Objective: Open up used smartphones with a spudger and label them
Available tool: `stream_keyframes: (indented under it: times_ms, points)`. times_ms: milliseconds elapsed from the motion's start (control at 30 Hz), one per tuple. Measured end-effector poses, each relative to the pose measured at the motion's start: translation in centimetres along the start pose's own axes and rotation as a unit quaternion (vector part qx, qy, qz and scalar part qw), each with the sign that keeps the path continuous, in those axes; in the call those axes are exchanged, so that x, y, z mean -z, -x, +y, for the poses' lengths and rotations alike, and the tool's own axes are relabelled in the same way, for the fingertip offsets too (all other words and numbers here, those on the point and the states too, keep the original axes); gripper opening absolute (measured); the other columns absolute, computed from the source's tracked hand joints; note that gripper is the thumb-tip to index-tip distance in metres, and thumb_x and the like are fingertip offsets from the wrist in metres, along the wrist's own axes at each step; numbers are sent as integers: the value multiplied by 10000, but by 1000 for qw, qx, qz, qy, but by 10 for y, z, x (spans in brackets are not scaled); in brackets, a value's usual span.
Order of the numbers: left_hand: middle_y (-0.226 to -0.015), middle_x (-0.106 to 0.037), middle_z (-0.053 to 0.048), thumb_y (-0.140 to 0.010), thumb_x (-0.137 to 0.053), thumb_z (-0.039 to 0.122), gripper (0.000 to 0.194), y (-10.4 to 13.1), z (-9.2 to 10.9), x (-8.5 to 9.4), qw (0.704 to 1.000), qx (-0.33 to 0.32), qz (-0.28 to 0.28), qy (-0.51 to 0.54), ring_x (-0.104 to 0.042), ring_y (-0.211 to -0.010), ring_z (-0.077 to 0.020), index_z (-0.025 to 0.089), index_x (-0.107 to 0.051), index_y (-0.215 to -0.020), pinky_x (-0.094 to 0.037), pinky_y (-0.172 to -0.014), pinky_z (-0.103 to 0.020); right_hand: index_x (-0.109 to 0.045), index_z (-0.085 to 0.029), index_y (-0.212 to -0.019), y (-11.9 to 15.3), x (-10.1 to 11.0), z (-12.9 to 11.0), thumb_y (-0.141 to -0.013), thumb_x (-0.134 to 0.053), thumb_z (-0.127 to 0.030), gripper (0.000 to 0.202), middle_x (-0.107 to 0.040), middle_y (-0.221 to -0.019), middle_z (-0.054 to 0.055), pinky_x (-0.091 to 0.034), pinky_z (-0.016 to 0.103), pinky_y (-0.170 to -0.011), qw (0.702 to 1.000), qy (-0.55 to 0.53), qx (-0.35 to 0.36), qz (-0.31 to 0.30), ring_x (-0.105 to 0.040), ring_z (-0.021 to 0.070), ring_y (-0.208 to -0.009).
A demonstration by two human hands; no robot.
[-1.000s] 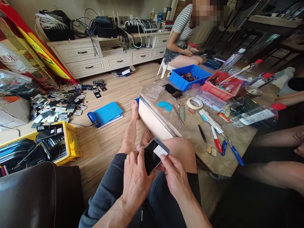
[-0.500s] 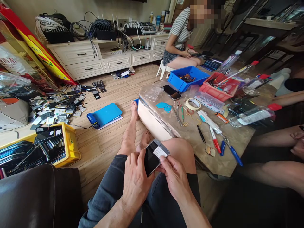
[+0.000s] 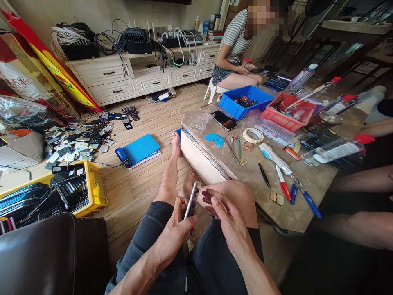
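Observation:
My left hand (image 3: 178, 223) is closed round a smartphone (image 3: 191, 200), which is turned edge-on so its thin silver side faces up. Part of the phone is hidden behind the fingers. A thin see-through piece shows beside its upper end; what it is I cannot make out. Just to the right, my right hand (image 3: 225, 213) is held apart from the phone with its fingers loosely spread and nothing in them. Both hands are above my lap.
On the table (image 3: 215, 153) at right lie a tape roll (image 3: 252, 135), a red marker (image 3: 283, 183), tweezers (image 3: 264, 175) and a blue bin (image 3: 245, 110). A yellow crate (image 3: 97, 184) of phone parts stands left. Another person (image 3: 233, 45) sits beyond the table.
The phone has turned from screen-up, with a white label showing, to edge-on. My right hand has let go of it and moved slightly right, its fingers opening.

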State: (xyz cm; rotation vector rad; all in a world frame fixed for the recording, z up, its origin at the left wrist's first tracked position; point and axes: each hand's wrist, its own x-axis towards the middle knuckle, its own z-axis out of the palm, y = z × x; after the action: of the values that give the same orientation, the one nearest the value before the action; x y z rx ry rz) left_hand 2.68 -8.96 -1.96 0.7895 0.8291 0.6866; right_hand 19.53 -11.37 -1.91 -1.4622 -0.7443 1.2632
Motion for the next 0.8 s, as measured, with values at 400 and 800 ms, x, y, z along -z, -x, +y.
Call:
stream_keyframes:
  times_ms: [400, 800]
  points:
    - [-1032, -720, -196, -872, -584, 332, 372, 2, 1, 1, 943, 124, -152, 270, -721, -820, -283, 60, -681, -1106, -563, -816, -455, -720, -181, -924, -8, -12, -5, -843, -751, -576, 405, -494, -569, -59, -291, 198, -382, 997, -38, -41, -57, -343, 74, -435]
    - [-707, -715, -136, -968, -594, 457, 403, -11, -6, 0, 979, 134, -103, 114, -660, -572, -191, 77, -720, -924, -509, -584, -297, -777, -166, -967, -23, -2, -6, -859, -722, -572, 423, -703, -749, 29, -544, 294, -657, 991, 48, -17, -123, -667, 204, -729]
